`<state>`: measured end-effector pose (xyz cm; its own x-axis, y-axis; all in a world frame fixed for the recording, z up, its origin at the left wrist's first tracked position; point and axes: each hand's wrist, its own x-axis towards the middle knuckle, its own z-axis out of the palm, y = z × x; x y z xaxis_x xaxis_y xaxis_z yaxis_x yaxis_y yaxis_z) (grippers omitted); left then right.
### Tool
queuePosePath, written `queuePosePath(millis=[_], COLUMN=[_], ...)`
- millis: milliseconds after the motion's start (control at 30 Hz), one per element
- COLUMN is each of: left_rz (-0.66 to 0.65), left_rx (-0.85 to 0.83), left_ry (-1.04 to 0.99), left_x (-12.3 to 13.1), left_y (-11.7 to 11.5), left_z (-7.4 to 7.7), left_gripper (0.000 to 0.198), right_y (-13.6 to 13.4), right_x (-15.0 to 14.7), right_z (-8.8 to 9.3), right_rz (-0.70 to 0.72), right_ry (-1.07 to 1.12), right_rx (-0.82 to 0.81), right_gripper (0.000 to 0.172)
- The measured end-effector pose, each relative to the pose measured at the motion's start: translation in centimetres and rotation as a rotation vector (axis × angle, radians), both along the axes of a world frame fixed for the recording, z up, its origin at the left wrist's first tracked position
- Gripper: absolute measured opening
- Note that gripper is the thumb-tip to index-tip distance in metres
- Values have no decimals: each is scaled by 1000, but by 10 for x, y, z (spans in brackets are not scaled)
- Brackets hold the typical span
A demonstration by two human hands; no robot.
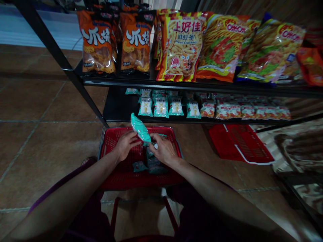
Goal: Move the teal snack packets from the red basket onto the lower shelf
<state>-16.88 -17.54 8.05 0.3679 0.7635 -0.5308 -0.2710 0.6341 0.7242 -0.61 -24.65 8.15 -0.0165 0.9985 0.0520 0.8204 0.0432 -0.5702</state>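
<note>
Above the red shopping basket [113, 179], a small teal snack packet [140, 127] is tilted, its upper end pointing up and left. My right hand [163, 148] grips its lower right end between thumb and fingers. Close beside its left side is my left hand [126, 144], fingers stretched out and apart; whether the fingertips touch the packet I cannot tell. More teal packets [139, 166] lie in the basket, some partly hidden under my right hand.
A black shelf rack [116, 104] holds rows of teal packets [160, 107] and red-and-white packets [228, 110] low down. Larger orange snack bags [97, 43] and prawn cracker bags [183, 47] stand above. Another red basket [232, 143] sits at the right under the shelf.
</note>
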Motion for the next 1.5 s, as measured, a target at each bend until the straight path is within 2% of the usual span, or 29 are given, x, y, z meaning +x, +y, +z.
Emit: queuePosePath(millis=[133,300,433,567,633,767,833,933,1000,1133,1333,1500], left_rz=[98,178,240,293,343,373,350,281,221,173,256,301], left_rx=[1,-47,-140,-199,-226,-244,-244,-221,-197,-178,-143,-118], left_ry=[-67,-86,-106,-126,-133,-177,-211,-269,-301,-261,-176,-124], left_x=[0,1,-1,-6,-9,-13,-12,-10,-8,-7,-10,-10], left_y=[1,2,8,17,22,26,24,21,18,18,25,28], left_z=[7,16,14,9,9,11,12,14,15,14,9,12], left_gripper=[14,20,19,12,9,7,9,13,14,15,16,17], right_y=[0,-2,-5,-6,-6,0,4,8,8,7,7,9], right_x=[5,2,-2,-6,-7,-7,-8,-8,-8,-8,-5,-3], right_z=[1,5,3,0,-1,-1,-2,-3,-3,-5,-7,-11], right_rz=[68,190,261,313,199,-250,-437,-581,-613,-651,-690,-731], right_ry=[-248,-389,-375,-174,-13,430,731,1213,1425,1514,1470,1471], right_rx=[109,258,286,252,218,77,-76,-412,-554,-562,-497,-486], right_gripper=[29,32,34,35,34,24,28,33,32,32,32,31])
